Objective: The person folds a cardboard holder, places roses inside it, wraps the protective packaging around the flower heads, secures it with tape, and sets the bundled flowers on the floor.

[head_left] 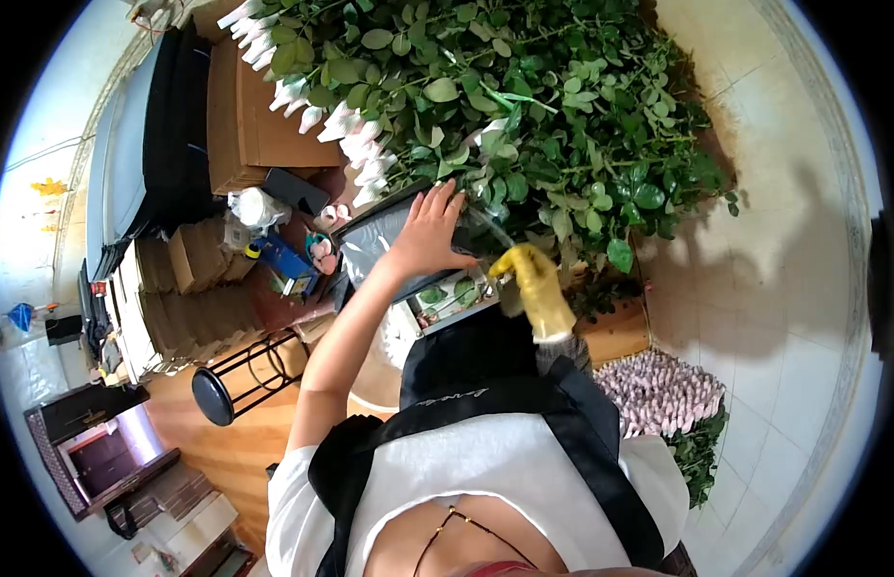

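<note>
My left hand (428, 236), bare, lies with fingers spread over a dark-framed tray (370, 240) with a clear plastic sheet in it. To its right my right hand (532, 288), in a yellow rubber glove, has its fingers curled closed. A strip of clear plastic film (493, 229) runs up from those fingertips, its far end lost among the leaves. Below my left hand is an open grey-edged box (457, 306) with green leaves and pale bits inside. A big heap of leafy rose stems (562, 125) lies just beyond both hands; pale net-sleeved flower heads (360, 144) line its left side.
Cardboard boxes (264, 125) and stacked flat cardboard (187, 308) stand at the left. Near them are a black phone (297, 191), a blue box (288, 262) and a black round stool (214, 396). Pink wrapped flower heads (658, 392) are bunched at the lower right.
</note>
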Tool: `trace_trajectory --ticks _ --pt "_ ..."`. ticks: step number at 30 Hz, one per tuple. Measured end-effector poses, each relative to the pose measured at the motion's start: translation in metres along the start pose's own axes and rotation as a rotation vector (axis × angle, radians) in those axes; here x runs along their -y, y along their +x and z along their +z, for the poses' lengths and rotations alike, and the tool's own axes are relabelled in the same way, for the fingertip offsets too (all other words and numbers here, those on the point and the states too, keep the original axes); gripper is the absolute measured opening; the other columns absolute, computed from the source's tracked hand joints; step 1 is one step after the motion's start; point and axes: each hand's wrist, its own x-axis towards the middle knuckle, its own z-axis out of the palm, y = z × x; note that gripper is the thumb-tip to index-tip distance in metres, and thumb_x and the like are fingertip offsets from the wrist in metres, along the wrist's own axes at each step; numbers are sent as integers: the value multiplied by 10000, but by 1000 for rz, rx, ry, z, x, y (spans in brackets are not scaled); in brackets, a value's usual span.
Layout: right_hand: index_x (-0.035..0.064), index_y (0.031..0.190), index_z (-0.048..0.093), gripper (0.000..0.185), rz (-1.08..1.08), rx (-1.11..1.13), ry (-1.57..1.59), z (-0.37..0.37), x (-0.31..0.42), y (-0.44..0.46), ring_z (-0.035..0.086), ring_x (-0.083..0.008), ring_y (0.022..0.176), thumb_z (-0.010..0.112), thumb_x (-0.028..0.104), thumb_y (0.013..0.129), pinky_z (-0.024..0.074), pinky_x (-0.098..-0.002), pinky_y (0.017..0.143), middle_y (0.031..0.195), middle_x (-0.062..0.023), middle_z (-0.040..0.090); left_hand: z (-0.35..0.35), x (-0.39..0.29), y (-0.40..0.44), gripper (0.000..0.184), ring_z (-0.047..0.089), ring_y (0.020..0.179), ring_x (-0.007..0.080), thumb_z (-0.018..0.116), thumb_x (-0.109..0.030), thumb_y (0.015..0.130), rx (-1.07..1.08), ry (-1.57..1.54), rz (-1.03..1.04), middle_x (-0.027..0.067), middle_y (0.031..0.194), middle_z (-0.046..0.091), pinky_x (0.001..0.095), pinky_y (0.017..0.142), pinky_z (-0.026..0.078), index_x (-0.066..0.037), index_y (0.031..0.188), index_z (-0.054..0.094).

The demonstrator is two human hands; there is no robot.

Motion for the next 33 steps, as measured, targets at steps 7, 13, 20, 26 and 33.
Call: trace_trajectory --ticks 7,13,20,26,33 --pt "14 928 645 317 11 36 73 -9 17 24 669 -149 835 577 302 1041 523 -294 813 906 -87 720 14 -22 7 1184 233 1488 419 832 -581 654 -76 69 -106 242 1588 268 552 1218 182 15 1526 298" --pt "13 944 654 311 -15 -3 60 -4 25 21 668 -160 828 572 295 1044 527 -303 803 893 -84 718 -5 -50 -21 790 392 1361 412 868 -330 673 -303 -34 -28 216 1435 428 541 1153 303 -38 1324 530" --pt "12 962 652 274 85 -21 89 2 45 27 681 -175 796 611 275 1026 557 -315 783 884 -84 707 20 -59 3 111 555 880 258 755 -182 769 -535 -60 -72 37 863 588 412 782 405 -118 788 666" --pt "17 965 643 281 98 94 -41 0 52 13 687 -175 808 583 281 1040 566 -317 796 888 -84 706 12 -28 25 212 547 876 262 787 -206 744 -587 123 -128 37 878 574 416 786 396 -108 775 602" --pt "-11 1081 699 314 106 15 -357 -10 -76 17 672 -221 881 570 272 1032 521 -347 797 958 -89 747 34 -24 31 538 523 1201 297 745 -115 741 -596 109 -235 82 1235 579 446 1040 374 -129 1255 589"
